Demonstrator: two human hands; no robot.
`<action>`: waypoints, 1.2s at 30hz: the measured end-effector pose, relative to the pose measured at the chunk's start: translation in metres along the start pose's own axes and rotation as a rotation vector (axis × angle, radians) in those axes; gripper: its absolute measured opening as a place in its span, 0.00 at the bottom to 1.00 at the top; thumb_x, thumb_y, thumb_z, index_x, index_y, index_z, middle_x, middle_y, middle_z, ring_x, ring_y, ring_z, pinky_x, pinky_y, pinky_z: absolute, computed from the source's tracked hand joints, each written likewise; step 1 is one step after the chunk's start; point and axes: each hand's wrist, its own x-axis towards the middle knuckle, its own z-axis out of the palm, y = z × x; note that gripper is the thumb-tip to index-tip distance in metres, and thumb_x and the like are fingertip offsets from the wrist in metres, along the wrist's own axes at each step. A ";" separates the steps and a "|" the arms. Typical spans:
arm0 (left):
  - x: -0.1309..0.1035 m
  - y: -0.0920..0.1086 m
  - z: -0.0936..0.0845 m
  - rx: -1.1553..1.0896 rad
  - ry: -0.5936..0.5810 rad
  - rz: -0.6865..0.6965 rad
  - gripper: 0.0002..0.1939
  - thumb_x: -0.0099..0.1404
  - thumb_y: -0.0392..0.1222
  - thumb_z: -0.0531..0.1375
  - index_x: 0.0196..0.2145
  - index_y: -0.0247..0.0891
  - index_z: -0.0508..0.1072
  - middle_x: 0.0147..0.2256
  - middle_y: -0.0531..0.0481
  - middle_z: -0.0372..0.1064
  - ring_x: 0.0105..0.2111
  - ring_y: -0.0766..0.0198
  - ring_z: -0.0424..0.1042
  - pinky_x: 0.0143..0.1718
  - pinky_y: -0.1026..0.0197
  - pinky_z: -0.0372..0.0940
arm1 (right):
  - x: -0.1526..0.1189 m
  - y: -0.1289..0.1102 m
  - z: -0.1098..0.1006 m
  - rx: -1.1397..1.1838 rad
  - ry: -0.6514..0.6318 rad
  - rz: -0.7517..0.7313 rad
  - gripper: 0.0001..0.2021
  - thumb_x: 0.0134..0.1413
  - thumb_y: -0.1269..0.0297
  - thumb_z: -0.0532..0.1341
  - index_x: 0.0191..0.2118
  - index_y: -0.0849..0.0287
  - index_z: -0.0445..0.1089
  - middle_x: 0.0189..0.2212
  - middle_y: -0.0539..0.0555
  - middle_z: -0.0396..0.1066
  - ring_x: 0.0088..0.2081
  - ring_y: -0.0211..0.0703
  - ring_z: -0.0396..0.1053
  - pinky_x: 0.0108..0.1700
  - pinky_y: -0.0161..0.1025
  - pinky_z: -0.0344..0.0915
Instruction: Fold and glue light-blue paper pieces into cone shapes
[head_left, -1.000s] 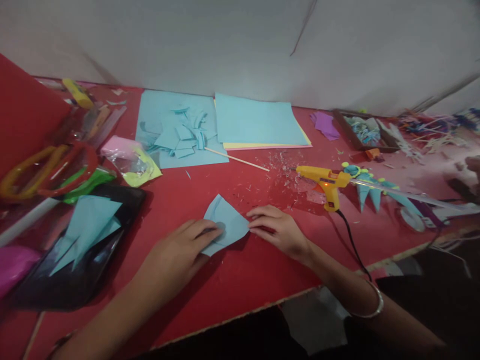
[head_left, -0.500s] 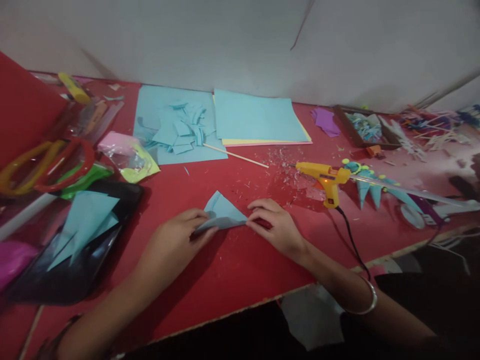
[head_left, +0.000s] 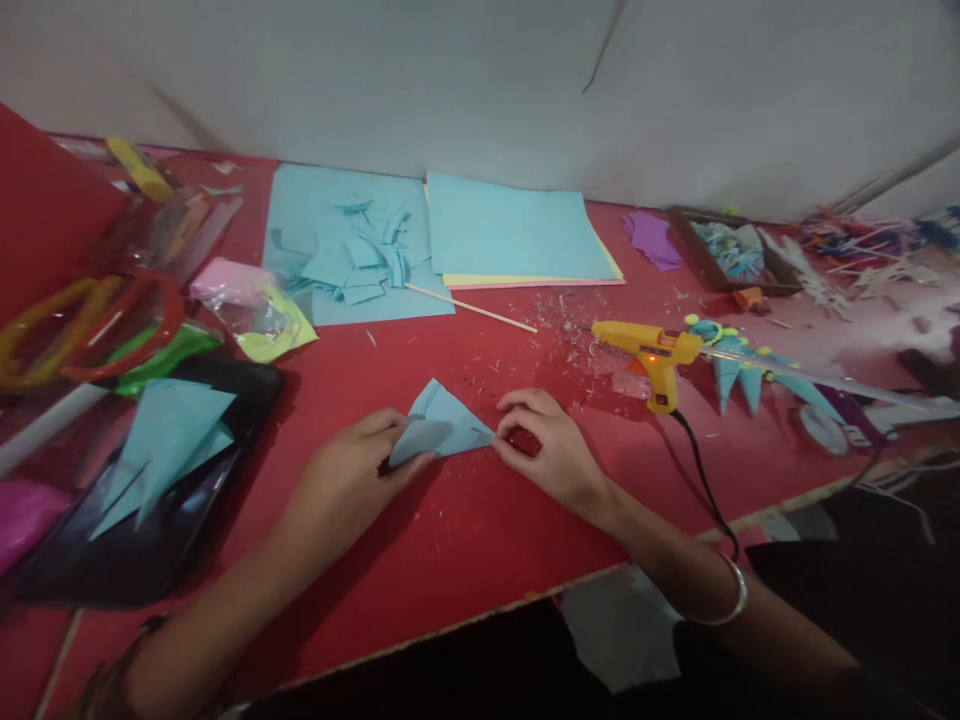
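Left hand (head_left: 360,445) half closed, thumb and fingers gripping the left end of a light-blue folded paper piece (head_left: 442,425); right hand (head_left: 547,440) curled in a loose loop, thumb and index tips together at its right corner, other fingers slightly bent. Paper sits between both hands, over the front of the red counter (head_left: 465,560). Progress: folding looks partway, lower flap turned up, pointed top left exposed; flap doesn't look pressed flat, so creasing probably remains. At left, several light-blue pointed paper pieces (head_left: 169,430) lie on a shiny black flat object (head_left: 251,395). Behind: light-blue paper scraps (head_left: 364,255), 1 thin pale stick (head_left: 472,308), stacked blue-topped paper sheets (head_left: 517,230). Nearest obstacle: yellow glue gun (head_left: 656,355), orange light lit, black cord (head_left: 701,470) passing beyond the right forearm; clear stringy debris (head_left: 562,320) around its nozzle. Immediate folding spot looks unobstructed.
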 end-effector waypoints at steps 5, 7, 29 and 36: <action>-0.004 -0.011 0.001 0.069 -0.061 0.211 0.17 0.58 0.32 0.51 0.37 0.48 0.76 0.35 0.51 0.69 0.32 0.64 0.69 0.31 0.63 0.61 | 0.000 0.007 -0.009 0.051 -0.128 -0.064 0.05 0.53 0.71 0.58 0.28 0.59 0.68 0.37 0.56 0.68 0.41 0.41 0.67 0.43 0.38 0.64; -0.005 -0.010 0.002 0.092 -0.032 0.228 0.17 0.58 0.32 0.52 0.37 0.48 0.76 0.35 0.51 0.69 0.32 0.65 0.69 0.31 0.63 0.61 | 0.000 0.010 -0.011 0.079 -0.154 -0.080 0.05 0.53 0.70 0.58 0.28 0.59 0.68 0.38 0.56 0.68 0.40 0.40 0.68 0.43 0.38 0.65; -0.003 0.006 0.001 0.269 0.034 -0.050 0.17 0.62 0.52 0.51 0.24 0.40 0.68 0.23 0.51 0.67 0.23 0.62 0.67 0.21 0.62 0.52 | -0.001 0.001 -0.001 0.047 -0.056 0.099 0.08 0.50 0.70 0.59 0.23 0.58 0.61 0.37 0.55 0.66 0.40 0.43 0.65 0.42 0.41 0.61; -0.003 0.007 0.001 0.238 0.011 -0.074 0.17 0.61 0.53 0.51 0.26 0.40 0.70 0.25 0.51 0.68 0.25 0.60 0.67 0.23 0.61 0.53 | 0.000 0.000 -0.002 0.034 -0.058 0.102 0.06 0.46 0.75 0.56 0.25 0.57 0.59 0.33 0.54 0.63 0.37 0.42 0.62 0.39 0.39 0.60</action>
